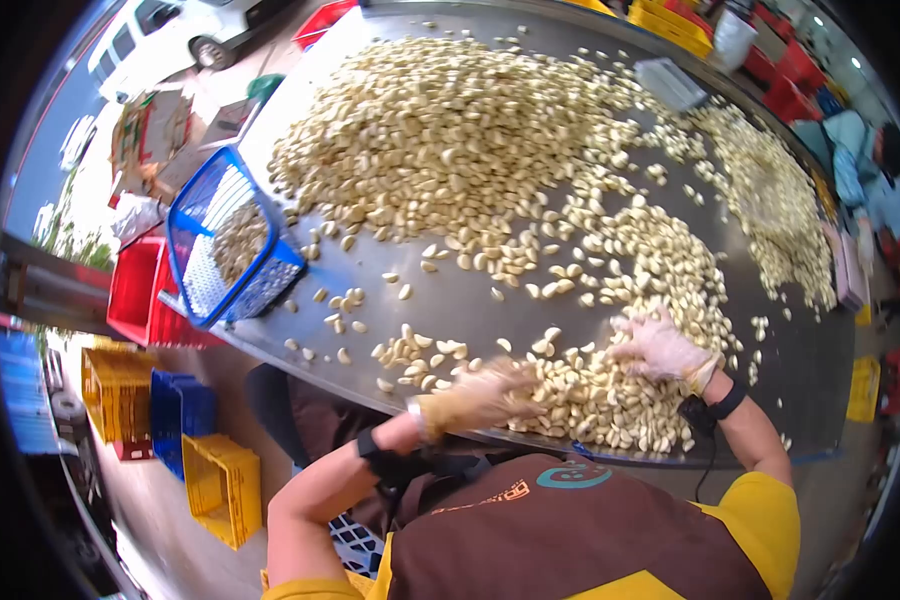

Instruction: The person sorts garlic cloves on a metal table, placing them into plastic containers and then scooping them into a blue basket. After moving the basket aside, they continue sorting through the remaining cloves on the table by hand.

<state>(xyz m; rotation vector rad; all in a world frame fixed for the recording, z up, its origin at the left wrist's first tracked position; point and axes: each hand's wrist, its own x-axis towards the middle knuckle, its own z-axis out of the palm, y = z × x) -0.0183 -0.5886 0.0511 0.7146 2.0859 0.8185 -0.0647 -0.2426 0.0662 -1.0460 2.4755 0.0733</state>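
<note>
Peeled garlic cloves (450,130) lie in a large heap on the metal table (370,270). A smaller pile of cloves (610,405) sits near the edge in front of me. My left hand (485,398), in a thin glove and blurred, reaches flat beside the left of this pile with its fingers stretched out. On the pile's upper right rests my right hand (665,350), also gloved, its fingers spread over the cloves. Some fingertips are hard to make out against them. Neither hand visibly grips a clove.
A blue basket (290,262) holding small brownish pieces stands at the table's left edge. Red, yellow (225,490) and blue crates sit on the floor at left. A clear plastic box (670,85) lies at the far side. Another person (850,150) works at the right.
</note>
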